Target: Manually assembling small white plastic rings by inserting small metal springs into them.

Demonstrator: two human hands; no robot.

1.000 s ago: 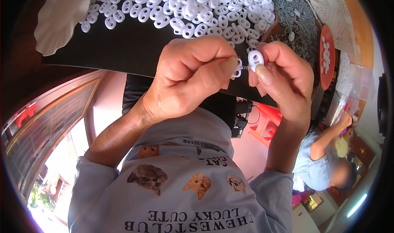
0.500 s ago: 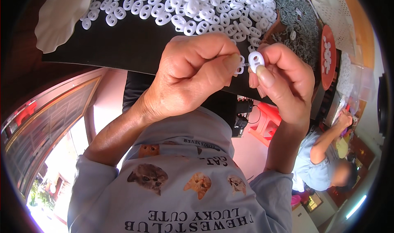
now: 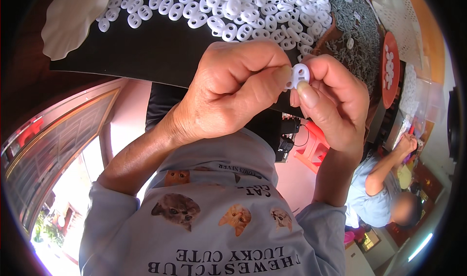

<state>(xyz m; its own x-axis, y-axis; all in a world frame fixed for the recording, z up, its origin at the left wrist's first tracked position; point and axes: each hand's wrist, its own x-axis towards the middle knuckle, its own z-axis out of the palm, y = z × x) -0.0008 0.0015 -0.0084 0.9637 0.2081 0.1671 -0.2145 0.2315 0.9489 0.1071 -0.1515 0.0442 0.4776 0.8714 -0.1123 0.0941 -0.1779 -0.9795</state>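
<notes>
Just right of the frame's centre, I see the small white plastic two-hole toggle piece [image 3: 297, 75] pinched between both hands, held in the air in front of the near edge of the black tabletop [image 3: 146, 52]. My left hand [image 3: 228, 88] is curled into a loose fist, its thumb and forefinger tips pressed onto the piece's left side. My right hand [image 3: 335, 103] closes on it from the right and below, thumb tip flat against its lower edge. Both hands touch the piece, so neither is nearer; the left covers more of it. I judge its long axis to run roughly up and down in the frame, tilted slightly right, though the fingers hide part of it.

Above the hands, across the upper middle of the frame, lies the heap of loose white plastic toggle pieces [image 3: 228, 8], spread over the tabletop right up to its near edge. At upper left sits a pale scalloped dish [image 3: 73, 18]. At upper right is a pile of small grey metal parts [image 3: 360, 37], with a red round tray [image 3: 390, 76] just beside it holding a few white pieces.

Open room lies below the hands, over my light printed shirt [image 3: 219, 222]. At lower right another person in a blue top [image 3: 374, 198] works, well apart.
</notes>
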